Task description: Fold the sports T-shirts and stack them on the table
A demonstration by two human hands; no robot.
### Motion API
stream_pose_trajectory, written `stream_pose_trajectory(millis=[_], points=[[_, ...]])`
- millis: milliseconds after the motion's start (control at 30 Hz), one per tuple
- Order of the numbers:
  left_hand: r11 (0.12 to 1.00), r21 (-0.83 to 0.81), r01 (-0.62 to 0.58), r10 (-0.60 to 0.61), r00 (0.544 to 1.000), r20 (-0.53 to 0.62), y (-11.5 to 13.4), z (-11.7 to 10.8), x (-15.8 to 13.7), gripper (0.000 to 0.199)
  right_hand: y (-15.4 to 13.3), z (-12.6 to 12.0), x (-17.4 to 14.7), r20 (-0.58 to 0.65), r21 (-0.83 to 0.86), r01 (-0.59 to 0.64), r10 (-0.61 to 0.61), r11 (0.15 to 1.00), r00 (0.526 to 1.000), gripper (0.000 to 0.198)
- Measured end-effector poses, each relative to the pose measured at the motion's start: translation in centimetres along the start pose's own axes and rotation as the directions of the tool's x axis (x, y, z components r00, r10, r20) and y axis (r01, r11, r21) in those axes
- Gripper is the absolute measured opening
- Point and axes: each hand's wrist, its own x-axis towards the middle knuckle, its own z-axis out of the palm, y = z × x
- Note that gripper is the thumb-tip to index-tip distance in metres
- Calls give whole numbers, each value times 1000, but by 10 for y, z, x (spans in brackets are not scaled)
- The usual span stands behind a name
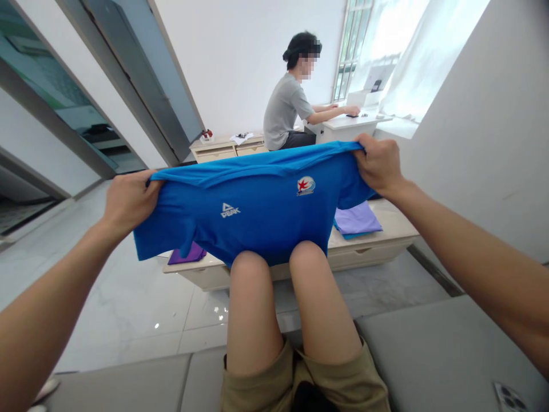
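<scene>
**Blue shirt stretched wide above the knees**

The left hand [128, 201] and right hand [380, 165] each have their grip clamped on the blue shirt [257, 206], held taut over the low surface [386, 237]. Its long axis runs left to right, logos facing the wearer. Even tension would keep it flat.

"PEAK" on blue shirt [257, 212]

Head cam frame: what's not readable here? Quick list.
- Low table, head view: its middle is hidden behind the blue shirt.
- Purple cloth: only a corner shows under the shirt hem.
- Fingertips of left hand and right hand: wrapped in shirt fabric.
- Phone: cut off by the bottom edge.
- Items on the far cabinet: too small.
</scene>
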Motion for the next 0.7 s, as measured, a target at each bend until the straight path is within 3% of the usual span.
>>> stream_pose_trajectory(millis=[133, 367, 467, 533, 633, 700], points=[[996, -16, 85, -86, 995, -58, 4, 4, -1, 43, 5, -4, -1, 77, -64, 95, -90, 993, 993, 40], [892, -421, 166, -212, 975, -66, 12, 30, -9, 42, -2, 1, -10, 57, -6, 107, -107, 994, 993, 41], [925, -376, 61, -117, 985, -128, 8, 32, -13, 39, -2, -2, -14, 35, -31, 100, -99, 995, 995, 52], [954, -298, -16, -26, 990, -137, 0, 32, -16, 38, 0, -4, -16, 52, -136, 89, -83, 987, 995, 62], [954, -278, -111, 107, 994, -29, -18, 39, -23, 40, 4, -4, -20, 108, -330, 76, -42, 941, 993, 69], [933, -313, -180, 217, 973, 85, -30, 50, -27, 47, 7, 1, -24, 155, -408, 69, -6, 910, 988, 69]])
